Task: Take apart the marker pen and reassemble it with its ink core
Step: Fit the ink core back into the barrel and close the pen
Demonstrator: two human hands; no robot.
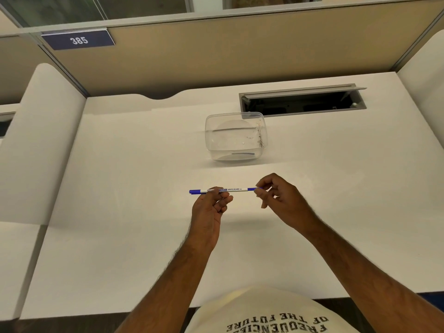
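Observation:
A slim whiteboard marker pen (236,189) with a white barrel and blue ends is held level above the white desk (144,236). My left hand (210,207) grips the barrel left of its middle between thumb and fingers; the blue cap end sticks out to the left. My right hand (276,197) pinches the blue right end with thumb and forefinger. The pen is in one piece; its ink core is hidden inside.
A clear plastic container (236,137) stands on the desk beyond the pen. Behind it at the right is an open cable tray slot (302,100). A tan partition with a "385" sign (78,40) closes the back; white side dividers flank the desk.

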